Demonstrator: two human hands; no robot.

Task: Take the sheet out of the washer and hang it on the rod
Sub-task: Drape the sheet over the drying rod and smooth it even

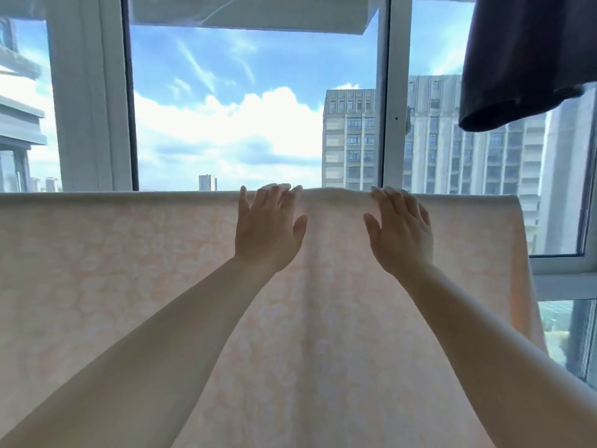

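Observation:
A pale peach sheet (pixel 113 270) with a faint white flower pattern hangs draped over a rod that runs across the view; the cloth hides the rod itself. Its top fold runs level from the left edge to the right end near the window. My left hand (pixel 268 227) lies flat on the sheet just below the fold, fingers straight and reaching the top edge. My right hand (pixel 400 231) lies flat beside it, a little to the right, fingers spread on the cloth. Neither hand grips the fabric. The washer is out of view.
Behind the sheet stand large windows with white frames (pixel 392 92), with sky and tall buildings beyond. A dark garment (pixel 523 59) hangs at the upper right, above the sheet's right end.

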